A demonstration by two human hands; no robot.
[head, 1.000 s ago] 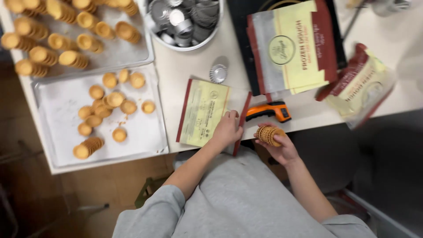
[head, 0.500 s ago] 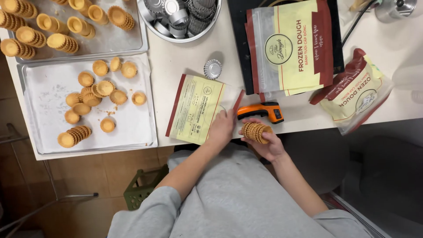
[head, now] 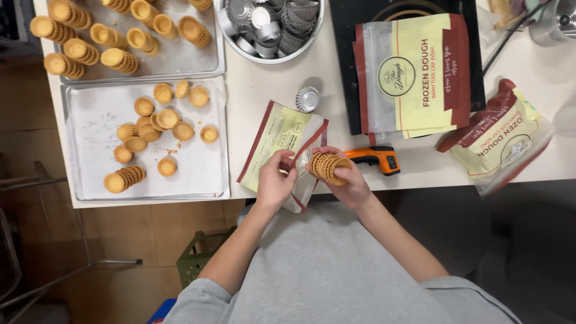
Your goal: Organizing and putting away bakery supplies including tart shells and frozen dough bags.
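My right hand [head: 351, 183] is wrapped around a short stack of tart shells [head: 328, 167], held on its side just over the near edge of the bench [head: 264, 90], and my left hand [head: 275, 183] pinches the open mouth of a small yellow and red pouch [head: 277, 139] that lies flat beside it, the clear lip lifted toward the stack. I judge this the bagging step: the shells are at the pouch mouth but not yet inside, so the next move calls for keeping the mouth spread and sliding the stack in level, without squeezing the brittle rims. Just behind my right hand lies an orange handheld thermometer [head: 377, 159], and a lone fluted tin mould [head: 308, 99] sits beyond the pouch. To my left a lined tray [head: 204, 180] carries loose shells and one toppled stack. Farther off are a large pouch [head: 414, 75] of the same colours on a dark board, another pouch [head: 501, 141] to its right, a bowl of empty moulds [head: 273, 27], and a second tray [head: 180, 57] with stacked shells.
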